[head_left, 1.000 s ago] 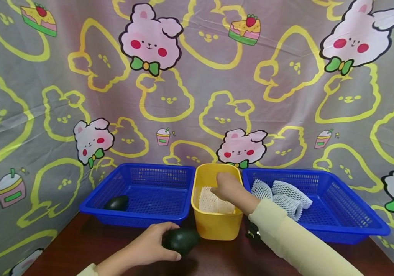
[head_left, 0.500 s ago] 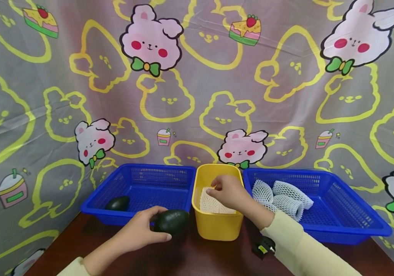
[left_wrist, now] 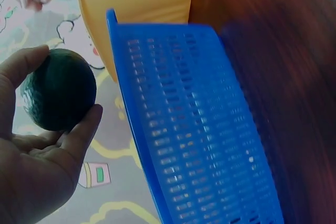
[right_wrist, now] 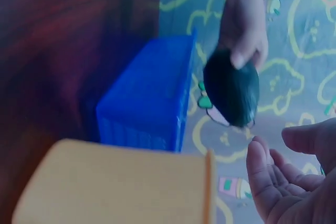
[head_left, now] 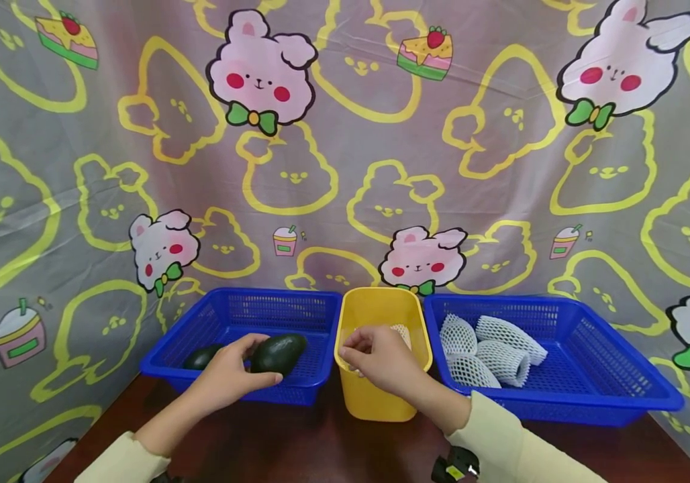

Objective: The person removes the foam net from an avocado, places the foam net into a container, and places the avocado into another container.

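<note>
My left hand (head_left: 227, 372) grips a dark green avocado (head_left: 280, 353) over the front of the left blue basket (head_left: 315, 391). Thumb and fingers lie around its sides in the left wrist view, where the avocado (left_wrist: 60, 90) shows end-on. Inside that basket, partly behind the hand, sits another avocado (head_left: 200, 357). My right hand (head_left: 378, 355) hovers over the front of a yellow bin (head_left: 381, 396). Its fingers are loosely bent, and the right wrist view shows nothing between thumb and fingers (right_wrist: 260, 169). Pale foam netting (head_left: 403, 333) in the bin is mostly hidden behind this hand.
A second blue basket (head_left: 593, 402) stands right of the bin, with several white foam net sleeves (head_left: 502, 360) at its left side. All three containers stand in a row on a dark wooden table (head_left: 297, 443). A patterned curtain (head_left: 345, 147) hangs close behind.
My left hand has carried the avocado left and up, from the front of the table to over the left basket. My right hand has come out of the bin toward its front rim.
</note>
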`<state>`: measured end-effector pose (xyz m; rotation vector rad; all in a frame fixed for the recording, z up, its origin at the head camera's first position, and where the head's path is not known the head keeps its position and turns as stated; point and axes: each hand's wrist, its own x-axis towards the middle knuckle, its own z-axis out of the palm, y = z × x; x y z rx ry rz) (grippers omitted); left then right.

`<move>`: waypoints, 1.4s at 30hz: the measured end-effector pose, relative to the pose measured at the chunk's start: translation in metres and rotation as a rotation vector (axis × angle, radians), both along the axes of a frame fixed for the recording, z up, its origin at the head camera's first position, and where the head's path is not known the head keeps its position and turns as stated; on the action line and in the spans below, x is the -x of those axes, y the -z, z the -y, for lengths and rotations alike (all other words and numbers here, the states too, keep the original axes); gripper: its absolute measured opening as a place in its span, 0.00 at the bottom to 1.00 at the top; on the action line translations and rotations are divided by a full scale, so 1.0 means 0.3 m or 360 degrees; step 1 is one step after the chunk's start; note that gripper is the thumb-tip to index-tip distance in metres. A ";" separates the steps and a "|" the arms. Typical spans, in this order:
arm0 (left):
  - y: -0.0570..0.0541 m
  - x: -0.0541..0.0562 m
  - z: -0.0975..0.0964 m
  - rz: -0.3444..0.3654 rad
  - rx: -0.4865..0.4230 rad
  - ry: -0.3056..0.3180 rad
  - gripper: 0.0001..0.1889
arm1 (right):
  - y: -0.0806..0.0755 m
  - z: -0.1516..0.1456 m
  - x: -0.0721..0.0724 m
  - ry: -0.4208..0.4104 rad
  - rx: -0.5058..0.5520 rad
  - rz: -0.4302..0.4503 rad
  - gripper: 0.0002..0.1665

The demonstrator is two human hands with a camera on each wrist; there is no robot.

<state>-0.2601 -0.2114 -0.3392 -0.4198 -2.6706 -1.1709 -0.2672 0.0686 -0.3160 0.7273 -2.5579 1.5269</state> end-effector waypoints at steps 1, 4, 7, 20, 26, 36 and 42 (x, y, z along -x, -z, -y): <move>0.001 0.007 0.005 -0.0008 0.0012 -0.0024 0.36 | 0.007 0.009 -0.006 -0.0022 0.0032 0.0021 0.07; 0.005 0.031 0.024 -0.0041 0.0051 -0.0086 0.37 | 0.035 0.035 -0.024 -0.0078 0.0100 0.0053 0.07; 0.011 0.053 0.049 -0.0071 0.0084 -0.0137 0.38 | 0.068 0.060 -0.042 -0.0101 0.0158 0.0080 0.07; 0.047 0.177 0.175 -0.0073 0.0204 -0.0331 0.40 | 0.186 0.131 -0.070 -0.0146 0.0147 0.0147 0.05; 0.058 0.217 0.211 -0.0051 0.0218 -0.0356 0.40 | 0.219 0.157 -0.069 -0.0128 0.0269 0.0279 0.06; 0.073 0.261 0.236 -0.0004 0.0278 -0.0380 0.41 | 0.288 0.193 -0.045 -0.0055 0.0400 0.0437 0.09; 0.075 0.277 0.246 0.0020 0.0316 -0.0381 0.41 | 0.293 0.210 -0.031 0.0008 0.0537 0.0542 0.11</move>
